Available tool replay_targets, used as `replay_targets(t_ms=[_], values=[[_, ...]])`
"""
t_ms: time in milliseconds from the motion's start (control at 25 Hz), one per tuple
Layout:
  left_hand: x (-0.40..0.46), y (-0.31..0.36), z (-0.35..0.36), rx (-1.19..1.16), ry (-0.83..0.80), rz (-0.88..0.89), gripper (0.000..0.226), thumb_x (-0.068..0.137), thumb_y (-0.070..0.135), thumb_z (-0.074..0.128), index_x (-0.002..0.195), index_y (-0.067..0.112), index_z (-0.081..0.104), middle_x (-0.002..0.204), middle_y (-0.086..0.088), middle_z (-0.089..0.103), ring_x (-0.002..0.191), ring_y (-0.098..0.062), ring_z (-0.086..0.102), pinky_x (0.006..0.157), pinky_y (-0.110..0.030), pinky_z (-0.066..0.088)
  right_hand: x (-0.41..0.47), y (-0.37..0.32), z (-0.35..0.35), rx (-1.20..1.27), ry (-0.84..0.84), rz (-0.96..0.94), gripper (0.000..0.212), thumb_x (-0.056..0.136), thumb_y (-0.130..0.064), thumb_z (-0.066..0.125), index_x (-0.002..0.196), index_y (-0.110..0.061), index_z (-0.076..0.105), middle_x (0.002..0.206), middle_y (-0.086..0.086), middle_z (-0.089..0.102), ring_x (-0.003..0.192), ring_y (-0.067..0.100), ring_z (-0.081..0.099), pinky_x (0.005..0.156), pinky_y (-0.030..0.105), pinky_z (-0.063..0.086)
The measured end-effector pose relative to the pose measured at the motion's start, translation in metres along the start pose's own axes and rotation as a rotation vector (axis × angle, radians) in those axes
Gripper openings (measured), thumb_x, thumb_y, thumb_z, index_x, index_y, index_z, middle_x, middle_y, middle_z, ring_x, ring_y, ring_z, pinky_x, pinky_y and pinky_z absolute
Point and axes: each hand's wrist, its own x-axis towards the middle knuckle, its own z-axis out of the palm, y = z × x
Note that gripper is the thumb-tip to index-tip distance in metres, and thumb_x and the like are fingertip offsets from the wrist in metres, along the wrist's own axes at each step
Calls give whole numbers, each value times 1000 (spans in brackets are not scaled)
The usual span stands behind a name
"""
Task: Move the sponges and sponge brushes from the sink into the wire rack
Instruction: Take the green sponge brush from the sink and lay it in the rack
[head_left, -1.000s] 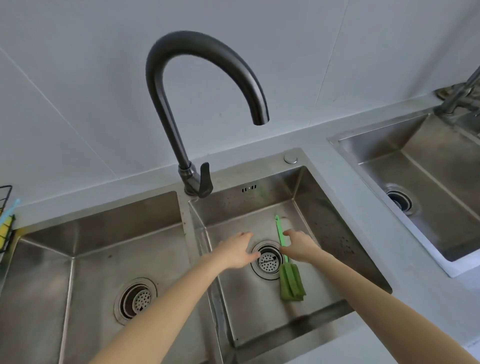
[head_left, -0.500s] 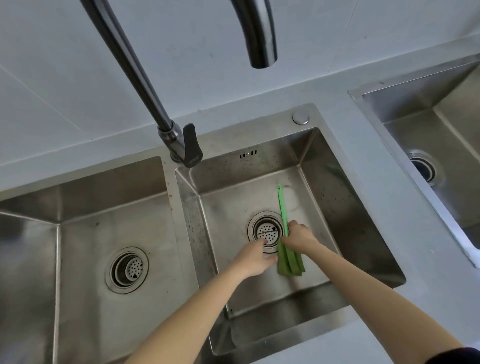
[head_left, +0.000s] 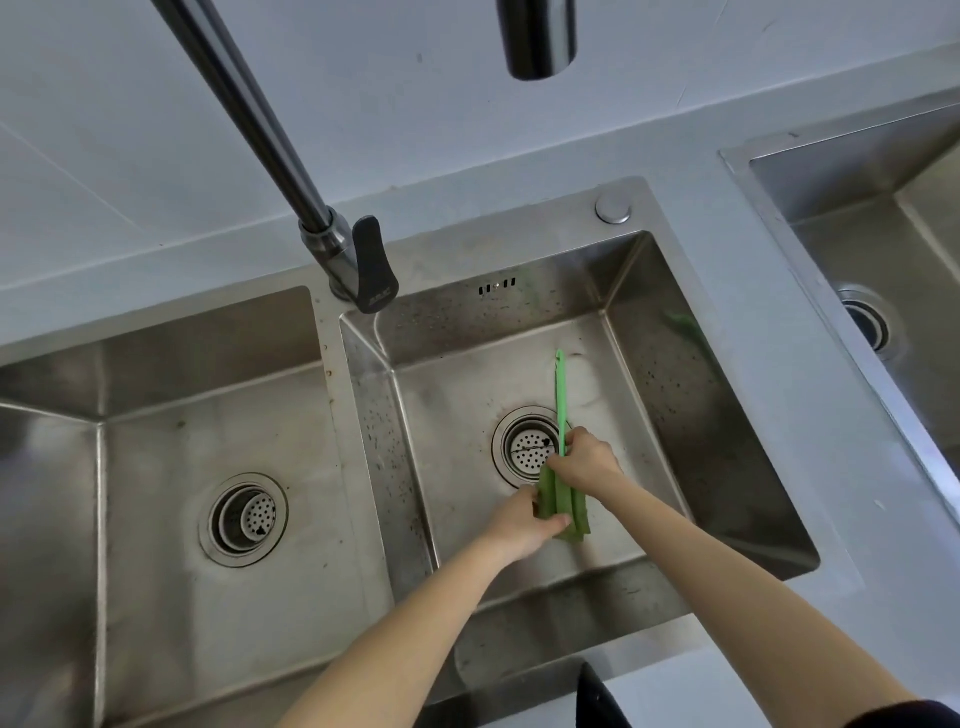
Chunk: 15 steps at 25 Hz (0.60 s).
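A green sponge brush (head_left: 560, 400) with a long thin handle lies in the middle basin of the steel sink (head_left: 649, 395), beside the drain strainer (head_left: 530, 448). My right hand (head_left: 589, 460) is closed on the handle just above the sponge head. My left hand (head_left: 522, 525) grips the green sponge head from the left, thumb across its lower end. The handle points away from me toward the back wall. The wire rack is out of view.
A dark gooseneck faucet (head_left: 343, 260) rises between the left basin (head_left: 171, 467) and the middle basin, its spout (head_left: 537, 41) hanging overhead. A second sink (head_left: 883, 244) sits at the right. Grey counter (head_left: 779, 364) separates the two sinks.
The camera has tilted down and closer to the basin. Both hands have moved toward me along the brush; the right hand closed on the handle and the left hand took hold of the sponge head.
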Motion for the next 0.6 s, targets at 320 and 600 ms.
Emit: replay_targets(t_ms=[320, 600], values=[[-19, 4, -15, -52, 106, 83, 49, 85, 26, 61, 126, 7, 43, 130, -10, 57, 118, -24, 54, 92, -25, 41, -26, -16, -16, 218, 37, -38, 42, 89, -23, 54, 126, -6, 46, 124, 16, 59, 113, 30, 56, 84, 32, 46], [-50, 4, -34, -40, 140, 215, 54, 81, 26, 65, 125, 9, 38, 125, -10, 56, 108, -23, 55, 90, -28, 41, -61, -35, -29, 282, 117, -138, 35, 94, -24, 46, 121, -4, 56, 102, 11, 59, 96, 25, 54, 75, 26, 36]])
